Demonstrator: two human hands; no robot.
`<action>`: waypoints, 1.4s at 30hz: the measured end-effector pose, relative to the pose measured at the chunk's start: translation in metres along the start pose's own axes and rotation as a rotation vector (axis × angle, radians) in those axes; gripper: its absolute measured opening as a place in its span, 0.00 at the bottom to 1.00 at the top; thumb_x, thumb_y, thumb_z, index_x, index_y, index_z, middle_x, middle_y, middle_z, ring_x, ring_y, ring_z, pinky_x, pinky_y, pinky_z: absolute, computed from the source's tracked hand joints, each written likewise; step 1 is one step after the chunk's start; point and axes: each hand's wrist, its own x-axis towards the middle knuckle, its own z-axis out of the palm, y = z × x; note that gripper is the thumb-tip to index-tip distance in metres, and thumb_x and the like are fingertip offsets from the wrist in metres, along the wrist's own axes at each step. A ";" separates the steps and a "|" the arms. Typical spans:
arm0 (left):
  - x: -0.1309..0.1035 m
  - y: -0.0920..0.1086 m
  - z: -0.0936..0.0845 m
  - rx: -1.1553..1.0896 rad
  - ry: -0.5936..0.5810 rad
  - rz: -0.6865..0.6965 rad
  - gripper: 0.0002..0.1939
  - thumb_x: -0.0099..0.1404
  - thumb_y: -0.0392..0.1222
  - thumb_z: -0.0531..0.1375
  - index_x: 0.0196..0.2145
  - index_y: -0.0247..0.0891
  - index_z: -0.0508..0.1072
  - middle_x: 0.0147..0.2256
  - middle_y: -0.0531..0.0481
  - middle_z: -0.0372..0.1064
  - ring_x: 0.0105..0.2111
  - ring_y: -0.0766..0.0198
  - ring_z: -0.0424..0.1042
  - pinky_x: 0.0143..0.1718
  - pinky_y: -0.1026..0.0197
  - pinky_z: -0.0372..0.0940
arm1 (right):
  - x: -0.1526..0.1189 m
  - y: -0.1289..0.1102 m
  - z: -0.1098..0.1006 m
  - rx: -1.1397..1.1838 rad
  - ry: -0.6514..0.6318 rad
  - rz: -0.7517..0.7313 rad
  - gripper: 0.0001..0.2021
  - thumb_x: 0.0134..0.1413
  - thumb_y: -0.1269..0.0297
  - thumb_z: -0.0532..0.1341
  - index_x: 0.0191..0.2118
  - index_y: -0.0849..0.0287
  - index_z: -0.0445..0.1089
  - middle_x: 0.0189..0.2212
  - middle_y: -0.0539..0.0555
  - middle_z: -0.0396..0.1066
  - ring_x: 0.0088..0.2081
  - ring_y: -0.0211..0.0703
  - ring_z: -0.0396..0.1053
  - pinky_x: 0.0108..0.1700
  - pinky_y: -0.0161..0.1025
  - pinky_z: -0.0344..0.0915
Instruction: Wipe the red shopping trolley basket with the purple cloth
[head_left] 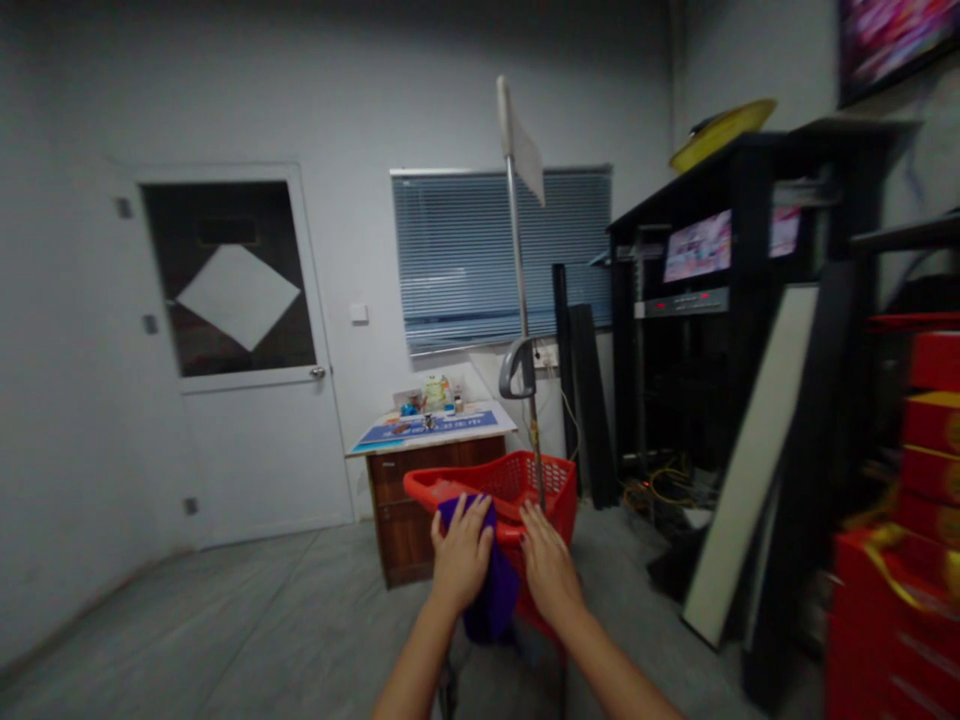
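Observation:
A red plastic shopping cart [551,483] with a perforated basket is right in front of me. My left hand [463,553] presses a purple cloth [493,605] against the cart's near rim, and the cloth's loose end hangs down below. Over the rim to the right of the cloth lies my right hand [549,562], its fingers bent on the red plastic. A metal pole [517,260] rises from the basket area, bearing a grey loop handle [517,368] and a white panel [520,140] at its top. My hands and the cloth hide part of the rim.
Behind the cart stands a brown wooden desk [409,545] with small bottles and a blue printed sheet [442,428]. On the right are a black rack [746,190], a leaning pale board [750,470] and red boxes [877,620]. A white door [262,460] is at left.

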 end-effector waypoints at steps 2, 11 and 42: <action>0.002 0.000 0.000 -0.002 0.009 -0.029 0.24 0.71 0.39 0.47 0.63 0.53 0.57 0.61 0.52 0.60 0.64 0.56 0.50 0.63 0.39 0.38 | 0.001 -0.002 0.002 0.012 -0.002 0.028 0.23 0.65 0.65 0.44 0.62 0.59 0.59 0.62 0.57 0.57 0.64 0.45 0.53 0.62 0.50 0.57; -0.004 0.002 0.003 -0.028 -0.021 0.105 0.23 0.70 0.41 0.50 0.62 0.54 0.58 0.59 0.52 0.64 0.63 0.57 0.54 0.64 0.40 0.36 | -0.006 0.000 0.003 0.092 -0.028 0.055 0.25 0.64 0.62 0.47 0.65 0.59 0.52 0.64 0.57 0.53 0.65 0.45 0.49 0.64 0.51 0.54; -0.014 -0.024 -0.005 0.024 0.045 -0.073 0.24 0.70 0.38 0.47 0.62 0.51 0.58 0.61 0.51 0.61 0.64 0.57 0.53 0.63 0.40 0.38 | 0.000 -0.021 0.017 0.345 -0.280 0.043 0.25 0.66 0.57 0.44 0.66 0.53 0.49 0.66 0.51 0.48 0.66 0.42 0.45 0.66 0.50 0.47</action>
